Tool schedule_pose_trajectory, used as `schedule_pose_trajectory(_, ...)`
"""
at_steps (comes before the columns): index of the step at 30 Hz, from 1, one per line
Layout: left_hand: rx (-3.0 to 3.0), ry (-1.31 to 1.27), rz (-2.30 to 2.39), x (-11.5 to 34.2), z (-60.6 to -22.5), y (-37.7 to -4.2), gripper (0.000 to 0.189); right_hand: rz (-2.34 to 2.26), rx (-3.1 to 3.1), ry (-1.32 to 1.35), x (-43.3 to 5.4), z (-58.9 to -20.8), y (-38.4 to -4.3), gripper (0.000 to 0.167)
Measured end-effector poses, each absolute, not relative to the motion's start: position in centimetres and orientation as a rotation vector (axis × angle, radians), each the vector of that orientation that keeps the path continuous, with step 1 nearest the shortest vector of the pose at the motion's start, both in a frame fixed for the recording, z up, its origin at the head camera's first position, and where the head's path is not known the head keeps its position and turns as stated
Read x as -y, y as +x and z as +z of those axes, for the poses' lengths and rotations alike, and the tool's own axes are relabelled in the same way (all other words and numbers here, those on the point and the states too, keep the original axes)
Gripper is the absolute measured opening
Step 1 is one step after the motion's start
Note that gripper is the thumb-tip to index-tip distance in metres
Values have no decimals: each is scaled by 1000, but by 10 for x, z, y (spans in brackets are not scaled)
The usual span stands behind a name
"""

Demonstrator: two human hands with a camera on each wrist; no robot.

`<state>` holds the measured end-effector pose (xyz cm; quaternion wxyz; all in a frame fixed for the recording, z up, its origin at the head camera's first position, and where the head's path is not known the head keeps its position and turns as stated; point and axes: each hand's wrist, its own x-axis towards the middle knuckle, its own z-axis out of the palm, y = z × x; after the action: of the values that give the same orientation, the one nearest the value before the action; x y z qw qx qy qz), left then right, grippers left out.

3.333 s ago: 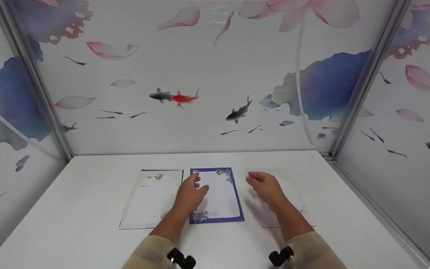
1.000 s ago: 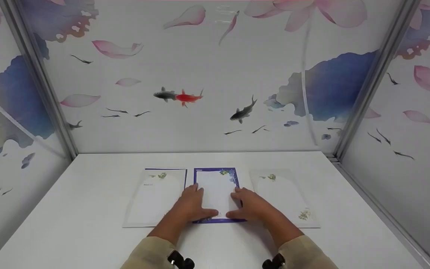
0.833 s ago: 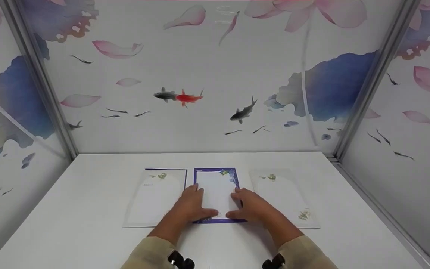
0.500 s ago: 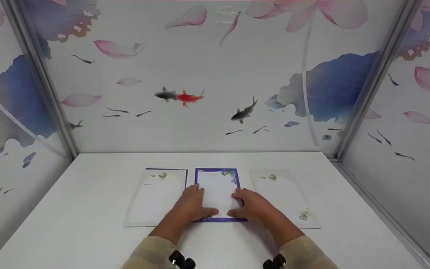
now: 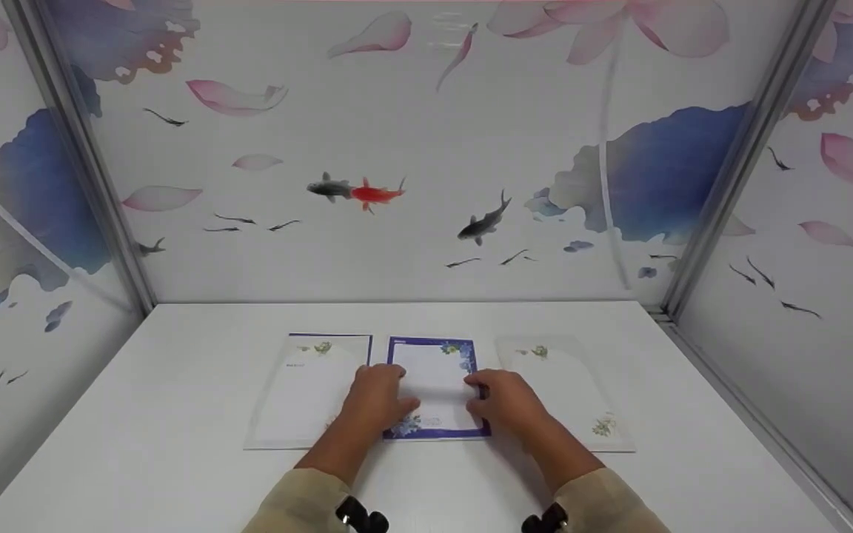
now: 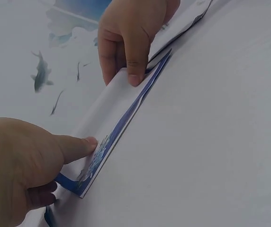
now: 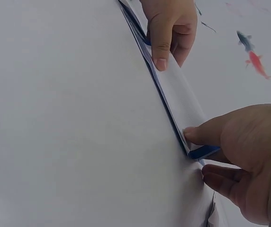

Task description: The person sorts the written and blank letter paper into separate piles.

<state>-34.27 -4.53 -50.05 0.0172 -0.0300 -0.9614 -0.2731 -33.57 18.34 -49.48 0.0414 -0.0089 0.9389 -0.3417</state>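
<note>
In the head view, a blue-bordered sheet of paper (image 5: 435, 407) with flower prints in its corners lies at the middle of the table. My left hand (image 5: 376, 400) pinches its left edge, thumb on top and fingers beneath. At the opposite edge, my right hand (image 5: 512, 400) pinches it the same way. The sheet bends across its middle, with a soft shadow band there. In the left wrist view, the paper (image 6: 138, 101) rises in a curve between both hands. The right wrist view shows the blue edge near my right thumb; whether several sheets lie together, I cannot tell.
A pale sheet with a plant print (image 5: 300, 400) lies on the left, over something blue-edged. Another pale sheet (image 5: 563, 392) lies on the right. The white table (image 5: 441, 496) meets printed panels (image 5: 412, 259) at the back and sides.
Both hands have come from above the table to the middle sheet's side edges. In the last half second the thumbs have drawn outward and the sheet has begun to bend.
</note>
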Motion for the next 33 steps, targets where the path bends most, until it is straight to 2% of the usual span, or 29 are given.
schedule_pose_trajectory(9, 2948, -43, -1048, 40, -494, -340, 65, -1282, -2821, 168, -181, -491, -337, 38)
schedule_pose_trajectory(16, 2834, -24, -1068, 40, -491, -338, 59, -1485, -2739, 340, -181, -487, -339, 51)
schedule_pose_trajectory(20, 2782, -5, -1138, 39, -491, -337, 53, -1539, -2720, 366, -182, -484, -341, 51)
schedule_pose_trajectory(33, 2737, 84, -1460, 44, -492, -341, 54, -1497, -2751, 347, -189, -487, -342, 49)
